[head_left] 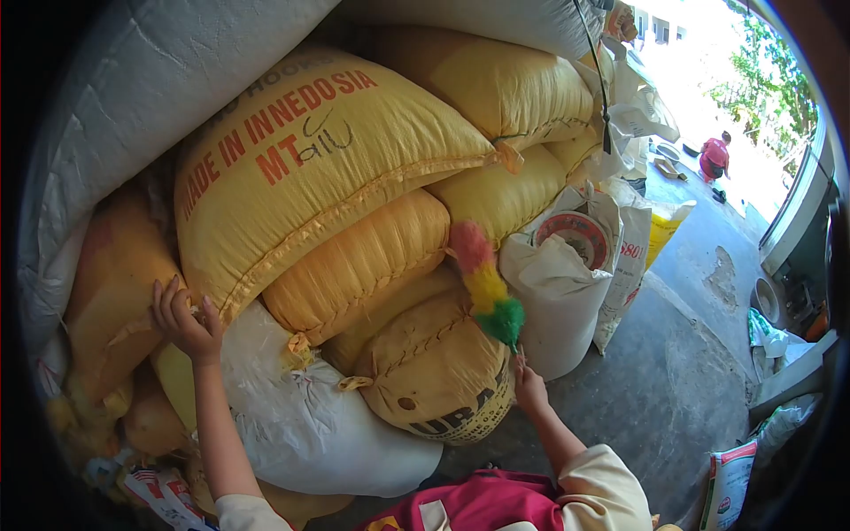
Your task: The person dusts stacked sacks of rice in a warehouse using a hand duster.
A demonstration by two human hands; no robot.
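Observation:
My right hand (pixel 529 387) is closed around the thin handle of a feather duster (pixel 488 285) with pink, yellow and green bands. The duster's head points up and away from me, in front of the stacked sacks and beside an open white sack (pixel 558 296). My left hand (pixel 186 320) has its fingers apart and rests at the lower left corner of a big yellow sack (pixel 310 168) printed with red letters. Below that lie an orange-yellow sack (pixel 363 265), a tan sack (pixel 443 372) with dark print and a white sack (pixel 310 416).
A large white sack (pixel 168 80) lies across the top left of the pile. A round printed item (pixel 574 239) sits in the open white sack's mouth. Concrete floor (pixel 664 389) runs along the right. Far off, a person in red (pixel 714 157) crouches near a bright opening.

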